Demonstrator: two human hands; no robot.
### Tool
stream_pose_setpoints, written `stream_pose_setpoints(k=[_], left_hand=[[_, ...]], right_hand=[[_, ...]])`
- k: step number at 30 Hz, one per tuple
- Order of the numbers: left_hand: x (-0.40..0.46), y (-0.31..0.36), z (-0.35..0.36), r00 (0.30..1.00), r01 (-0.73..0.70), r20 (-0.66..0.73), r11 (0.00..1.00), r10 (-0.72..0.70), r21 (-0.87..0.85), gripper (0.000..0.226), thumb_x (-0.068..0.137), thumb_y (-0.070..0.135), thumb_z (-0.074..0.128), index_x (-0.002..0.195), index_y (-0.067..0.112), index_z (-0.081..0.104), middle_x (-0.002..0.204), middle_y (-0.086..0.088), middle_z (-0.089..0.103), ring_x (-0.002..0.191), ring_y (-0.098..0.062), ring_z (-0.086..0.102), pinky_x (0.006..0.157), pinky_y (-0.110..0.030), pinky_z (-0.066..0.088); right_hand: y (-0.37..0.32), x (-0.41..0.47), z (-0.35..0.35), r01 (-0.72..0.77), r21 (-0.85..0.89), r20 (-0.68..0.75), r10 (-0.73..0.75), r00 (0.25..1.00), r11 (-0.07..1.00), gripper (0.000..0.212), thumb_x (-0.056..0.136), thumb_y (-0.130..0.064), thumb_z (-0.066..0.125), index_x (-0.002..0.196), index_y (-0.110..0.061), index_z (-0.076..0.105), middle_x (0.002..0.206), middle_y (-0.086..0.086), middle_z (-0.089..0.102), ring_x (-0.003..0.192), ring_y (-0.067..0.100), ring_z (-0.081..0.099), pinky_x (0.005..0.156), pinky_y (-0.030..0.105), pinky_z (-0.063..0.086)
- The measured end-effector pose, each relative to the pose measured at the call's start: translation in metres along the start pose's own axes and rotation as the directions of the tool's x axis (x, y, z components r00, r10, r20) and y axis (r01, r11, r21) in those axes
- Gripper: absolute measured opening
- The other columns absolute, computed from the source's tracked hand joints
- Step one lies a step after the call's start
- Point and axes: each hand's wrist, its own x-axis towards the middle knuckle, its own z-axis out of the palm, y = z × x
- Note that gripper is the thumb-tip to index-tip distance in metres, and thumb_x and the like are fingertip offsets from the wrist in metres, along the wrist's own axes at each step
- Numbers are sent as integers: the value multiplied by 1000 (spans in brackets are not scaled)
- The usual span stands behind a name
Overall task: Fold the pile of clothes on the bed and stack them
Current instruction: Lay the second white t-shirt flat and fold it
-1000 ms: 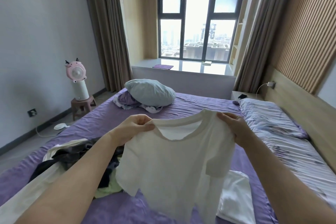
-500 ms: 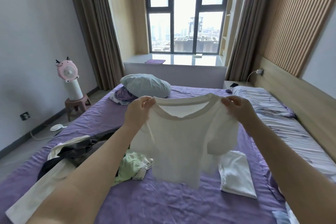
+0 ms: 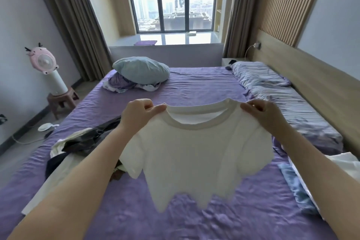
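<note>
Over the middle of the bed (image 3: pixel 194 87), a white t-shirt (image 3: pixel 194 154) hangs spread out, front facing the camera, held up by its shoulders. Left hand (image 3: pixel 136 117) grip: thumb and fingers clamped on the shirt's left shoulder seam, right next to the collar. Right hand (image 3: pixel 263 117) grip: same, pinched on the other shoulder beside the collar. Both arms stretched forward, shirt taut across the neckline, sleeves drooping loose, hem hanging just above the purple sheet; can't tell if the hem touches it. Left of the shirt, on the bed: unfolded pile of clothes (image 3: pixel 83 142), dark grey and white pieces mixed, partly hidden behind the left forearm. Right edge of the bed: a blue patterned item (image 3: pixel 292 183) with white fabric beside it, cut off by the right arm. Far side of the bed: light blue pillow (image 3: pixel 141 69) sitting on a crumpled purple-white bundle. Striped pillow (image 3: pixel 257 74) against the wooden headboard (image 3: pixel 321 84) on the right. Off the bed, left: pink fan (image 3: pixel 43 60) on a small stool (image 3: pixel 62 99). Window (image 3: pixel 173 0) straight ahead, curtains on both sides.
</note>
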Motion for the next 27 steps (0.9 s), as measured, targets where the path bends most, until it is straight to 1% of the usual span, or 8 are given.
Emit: stream_pose_setpoints(k=[5,7,10,14,16,21,24,27], left_hand=[[6,-15,6,971,11,240,999,1,-48,48,80,46,72,72,0,58,63,-2,49,59,-14,40,57,-28,32],[8,-26,26,953,45,302,998,-33,-34,35,84,36,70,79,2,63,66,1,50,61,-13,43,58,-26,34],[4,-49,75,925,96,370,995,-86,-11,19,90,21,64,87,2,65,77,-3,57,71,-18,50,63,-27,36],[-8,-90,155,888,225,399,973,-229,57,15,90,13,63,97,1,68,99,-17,65,92,-27,59,74,-26,36],[-14,-108,190,850,320,406,941,-335,108,17,90,16,64,99,2,70,101,-16,66,94,-28,59,73,-25,35],[-14,-144,259,772,445,415,876,-481,186,19,91,17,60,102,6,71,103,-13,69,100,-28,61,77,-26,36],[-9,-160,291,750,488,391,845,-533,218,20,93,21,57,105,10,70,107,-8,69,104,-24,60,82,-28,39],[-3,-169,319,748,515,358,829,-559,217,18,94,29,55,100,18,68,102,-3,70,101,-23,61,83,-33,43]], right_hand=[[14,-11,11,-46,-11,82,47,995,999,14,87,-32,65,73,-30,68,60,-11,61,53,-3,50,52,10,36],[30,-8,27,-57,-49,121,62,991,997,15,88,-29,65,78,-20,70,62,-10,63,59,3,53,55,13,38],[69,-5,62,-104,-98,218,124,968,990,25,91,-21,62,80,1,67,72,15,63,68,19,51,60,23,35],[138,-7,116,-184,-193,387,247,888,964,21,93,-19,58,74,-11,60,64,-6,51,69,17,47,58,18,32],[175,-8,138,-224,-230,436,306,846,947,19,94,-20,57,80,-9,63,71,-1,56,74,18,50,61,22,32],[248,-1,183,-317,-287,467,421,778,904,17,94,-20,56,96,-9,68,96,8,70,89,25,60,76,31,38],[277,5,207,-382,-299,436,481,760,874,17,96,-23,51,95,-14,66,94,2,69,81,18,55,66,26,31],[297,10,227,-429,-305,384,522,762,850,18,98,-26,46,95,-15,59,83,0,64,82,24,57,66,30,31]])
